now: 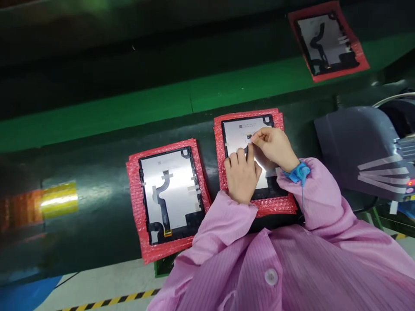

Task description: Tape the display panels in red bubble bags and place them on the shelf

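Right in front of me a tablet screen panel lies silver back up on red bubble wrap. My left hand rests on the panel, fingers stretched out and the index finger pointing at a small dark connector. Beside that connector the thumb and index finger of my right hand are pinched together. Whatever is between those fingertips, perhaps a bit of tape, is too small to make out. My hands and forearms cover part of the panel. A blue wrist strap circles my right wrist.
To the left lies a second panel with a dark flex cable, on red bubble wrap. Another panel lies at the far right beyond a green strip. A grey machine with tape strips stands to the right. Yellow tape marks the left surface.
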Available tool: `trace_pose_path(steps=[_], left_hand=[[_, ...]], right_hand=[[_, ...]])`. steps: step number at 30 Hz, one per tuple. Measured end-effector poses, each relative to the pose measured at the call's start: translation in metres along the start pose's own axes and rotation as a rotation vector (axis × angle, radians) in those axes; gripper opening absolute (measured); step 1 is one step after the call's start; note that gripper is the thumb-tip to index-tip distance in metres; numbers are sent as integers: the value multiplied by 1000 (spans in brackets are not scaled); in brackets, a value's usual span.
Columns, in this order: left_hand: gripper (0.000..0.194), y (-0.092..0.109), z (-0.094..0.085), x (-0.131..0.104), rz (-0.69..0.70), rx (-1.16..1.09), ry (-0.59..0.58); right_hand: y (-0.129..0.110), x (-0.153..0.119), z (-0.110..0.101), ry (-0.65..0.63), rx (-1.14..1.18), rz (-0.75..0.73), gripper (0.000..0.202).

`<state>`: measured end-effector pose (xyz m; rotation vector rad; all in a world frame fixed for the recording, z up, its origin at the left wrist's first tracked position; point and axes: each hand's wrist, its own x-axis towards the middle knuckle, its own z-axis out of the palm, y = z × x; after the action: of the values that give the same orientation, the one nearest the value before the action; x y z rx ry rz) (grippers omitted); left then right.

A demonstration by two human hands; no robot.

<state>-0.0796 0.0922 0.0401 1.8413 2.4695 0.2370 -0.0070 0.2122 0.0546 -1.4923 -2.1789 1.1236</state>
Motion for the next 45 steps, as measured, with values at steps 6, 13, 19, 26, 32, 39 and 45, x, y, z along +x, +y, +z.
trace_pose_path(steps=[6,13,19,26,32,39,45], left_hand=[[53,0,0,0,4,0,1],[50,-1,2,-1,13,-1,12],[50,-3,3,-3,30,-2,21],[52,-2,1,-1,-5,-26,-11],[57,0,-1,5,-15,-54,-39],[45,-19,-6,-9,-260,-280,157],[35,-54,5,-17,-523,-617,127]], right_hand=[[-7,-2,4,48,-87,39,13],[-6,-4,9,98,-201,7,14],[-8,-5,13,107,-252,-1,15],[-11,-7,14,124,-273,-3,12],[-7,-4,6,173,-306,3,21],[43,-3,-35,383,-297,53,20],[62,-7,-24,328,-161,-102,19]])
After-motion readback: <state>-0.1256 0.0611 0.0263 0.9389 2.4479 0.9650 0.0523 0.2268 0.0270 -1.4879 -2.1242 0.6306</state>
